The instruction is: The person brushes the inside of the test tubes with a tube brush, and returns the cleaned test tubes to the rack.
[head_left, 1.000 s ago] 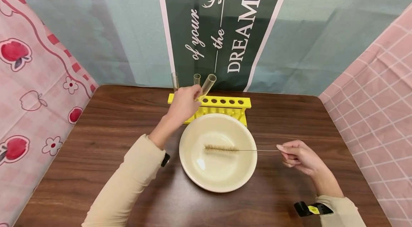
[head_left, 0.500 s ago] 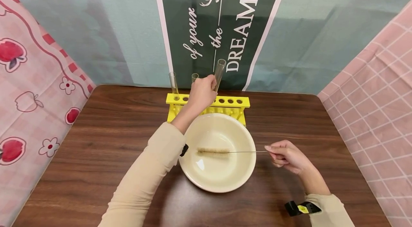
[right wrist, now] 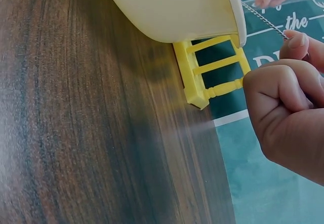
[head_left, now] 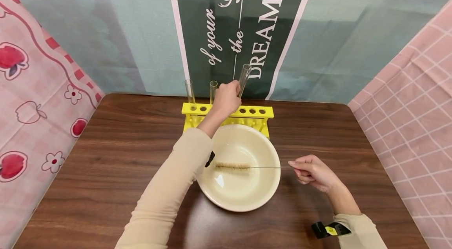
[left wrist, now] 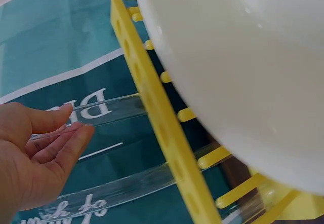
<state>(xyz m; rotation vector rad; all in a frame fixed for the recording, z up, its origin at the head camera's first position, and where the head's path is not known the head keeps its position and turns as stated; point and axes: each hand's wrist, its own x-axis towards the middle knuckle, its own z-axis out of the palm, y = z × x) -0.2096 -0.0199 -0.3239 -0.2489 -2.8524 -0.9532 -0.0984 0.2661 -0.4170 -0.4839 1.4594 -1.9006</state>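
My left hand (head_left: 227, 98) pinches a clear glass test tube (head_left: 245, 76) over the yellow test tube rack (head_left: 267, 114). In the left wrist view, the tube's lower end meets the rack's top bar at a hole; how deep it sits I cannot tell. Two other test tubes stand in the rack, one at the left end (head_left: 189, 94) and one (head_left: 213, 89) just left of my hand. With curled fingers, my right hand (head_left: 314, 172) grips the thin wire handle of a test tube brush (head_left: 232, 166). Its tan bristles hang over the cream bowl (head_left: 263, 186).
The bowl stands close in front of the rack on a dark wood table (head_left: 106, 162). A teal cloth with a dark printed panel (head_left: 226, 45) hangs behind. Pink cloths (head_left: 416, 96) flank both sides.
My left hand has moved right along the rack with the test tube, which now stands more upright. My right hand and the brush have shifted slightly left.
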